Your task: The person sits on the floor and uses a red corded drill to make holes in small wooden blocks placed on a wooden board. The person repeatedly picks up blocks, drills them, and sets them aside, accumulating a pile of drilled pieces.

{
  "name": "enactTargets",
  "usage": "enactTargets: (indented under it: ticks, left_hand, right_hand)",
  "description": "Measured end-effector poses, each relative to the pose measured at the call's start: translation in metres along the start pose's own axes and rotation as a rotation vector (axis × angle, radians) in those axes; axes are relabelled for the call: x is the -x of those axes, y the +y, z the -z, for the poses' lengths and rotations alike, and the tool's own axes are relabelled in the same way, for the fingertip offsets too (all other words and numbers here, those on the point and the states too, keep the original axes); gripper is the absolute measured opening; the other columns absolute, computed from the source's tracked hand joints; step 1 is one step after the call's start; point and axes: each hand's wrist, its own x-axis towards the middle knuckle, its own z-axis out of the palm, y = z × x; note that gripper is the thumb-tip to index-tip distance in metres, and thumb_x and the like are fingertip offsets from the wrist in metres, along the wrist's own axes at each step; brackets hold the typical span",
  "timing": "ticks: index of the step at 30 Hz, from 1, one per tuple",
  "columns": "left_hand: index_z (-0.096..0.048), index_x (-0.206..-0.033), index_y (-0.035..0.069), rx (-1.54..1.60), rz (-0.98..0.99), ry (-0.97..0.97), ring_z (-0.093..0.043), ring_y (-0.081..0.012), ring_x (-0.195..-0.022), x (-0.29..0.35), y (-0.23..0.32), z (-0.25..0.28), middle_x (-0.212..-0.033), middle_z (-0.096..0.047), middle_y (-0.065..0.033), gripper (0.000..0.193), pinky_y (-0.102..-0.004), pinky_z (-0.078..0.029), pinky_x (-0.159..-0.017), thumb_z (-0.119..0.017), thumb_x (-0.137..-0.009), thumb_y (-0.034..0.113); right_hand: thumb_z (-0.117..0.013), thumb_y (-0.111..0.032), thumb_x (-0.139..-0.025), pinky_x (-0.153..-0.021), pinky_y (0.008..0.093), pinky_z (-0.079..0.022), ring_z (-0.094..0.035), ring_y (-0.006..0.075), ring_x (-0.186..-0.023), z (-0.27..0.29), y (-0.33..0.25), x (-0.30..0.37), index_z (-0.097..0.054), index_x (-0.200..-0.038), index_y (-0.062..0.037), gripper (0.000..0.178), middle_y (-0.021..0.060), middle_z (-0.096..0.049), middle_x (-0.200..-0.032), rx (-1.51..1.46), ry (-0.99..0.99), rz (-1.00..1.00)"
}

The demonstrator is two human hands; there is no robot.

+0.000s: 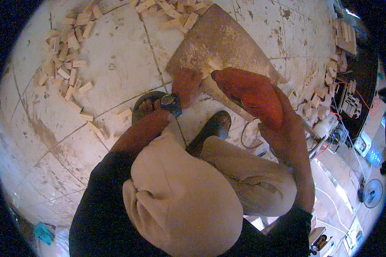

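Observation:
A pale wooden piece [213, 91] runs slantwise between my hands, over the near edge of a large brown board [223, 40] that lies on the tiled floor. My right hand [249, 93] is closed in a fist over the piece's right side. My left hand [186, 85], with a dark wristwatch [171, 103] on the wrist, has its fingers curled on the piece's left side at the board's edge. Most of the piece is hidden under the hands. My knees in beige trousers fill the lower middle.
My feet in dark sandals [148, 103] [214, 125] rest on the stained tiles. Several small wooden blocks [66, 64] lie scattered at upper left and along the top. Cables, wood offcuts, a small fan [372, 192] and a bottle [373, 156] crowd the right side.

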Motion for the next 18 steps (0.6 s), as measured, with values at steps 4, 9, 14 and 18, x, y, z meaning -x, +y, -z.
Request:
enactTargets:
  ticks: [4,9,14,18]
  left_hand:
    - [-0.070,-0.101,0.006,-0.061,0.097,-0.166,-0.064,-0.0392,-0.092,0.003,0.000,-0.008,-0.095,-0.068,-0.0175,0.024,-0.0531,-0.050,-0.080,-0.071,-0.081,0.020]
    - [-0.070,-0.100,0.006,-0.105,0.003,-0.018,-0.064,-0.0395,-0.088,0.000,0.004,0.004,-0.094,-0.067,-0.0183,0.024,-0.0539,-0.052,-0.072,-0.068,-0.083,0.023]
    - [-0.070,-0.103,0.005,0.027,0.138,-0.167,-0.066,-0.0352,-0.085,-0.013,0.017,0.039,-0.088,-0.068,-0.0142,0.026,-0.0496,-0.053,-0.072,-0.068,-0.086,0.024]
    - [-0.071,-0.113,0.005,0.695,0.634,-0.181,-0.068,-0.0270,-0.087,-0.011,0.013,0.058,-0.090,-0.071,-0.0088,0.028,-0.0432,-0.054,-0.076,-0.065,-0.095,0.026]
  right_hand:
    - [-0.069,0.000,-0.078,-0.105,0.0415,-0.051,-0.065,0.0325,-0.124,-0.001,0.006,0.007,-0.042,-0.153,-0.0055,0.080,0.0193,-0.065,-0.137,-0.101,0.018,0.059]
    - [-0.071,-0.001,-0.078,-0.106,0.0408,-0.050,-0.064,0.0292,-0.125,0.005,0.007,0.022,-0.044,-0.152,-0.0050,0.079,0.0172,-0.065,-0.137,-0.103,0.035,-0.057]
    - [-0.073,-0.005,-0.080,-0.104,0.0405,-0.051,-0.064,0.0265,-0.123,0.013,0.015,0.044,-0.048,-0.150,-0.0048,0.074,0.0176,-0.065,-0.135,-0.135,0.243,-0.074]
    - [-0.074,-0.007,-0.080,-0.101,0.0388,-0.052,-0.066,0.0248,-0.118,0.003,0.037,0.041,-0.053,-0.147,-0.0058,0.070,0.0161,-0.068,-0.129,-0.327,0.364,-0.032]
